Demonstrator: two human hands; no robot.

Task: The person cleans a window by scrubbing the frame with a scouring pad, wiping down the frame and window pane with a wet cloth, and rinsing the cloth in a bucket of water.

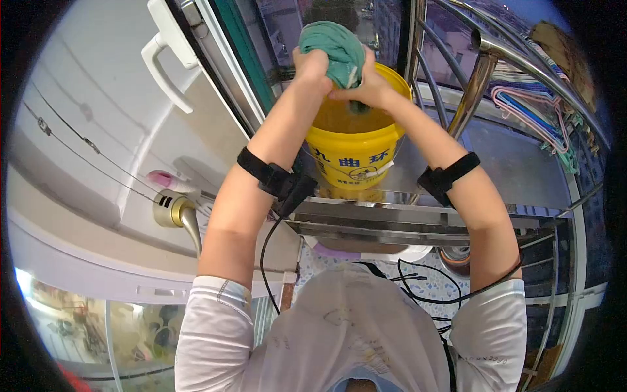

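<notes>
A bunched green cloth (334,49) is held up between both my hands, over the mouth of a yellow bucket (356,144). My left hand (313,68) grips the cloth from its left side, fingers wrapped into the folds. On the other side my right hand (371,85) is closed round its lower right part, with a darker end hanging toward the bucket. The bucket carries blue printed characters and stands upright on a metal shelf. Its contents look brownish and are partly hidden by my hands.
Steel rails (480,85) rise at the right, with several plastic hangers (532,114) beyond them. A white window handle (163,62) juts out at the left. The metal shelf (483,170) extends right of the bucket. Black cables (431,297) hang near my body.
</notes>
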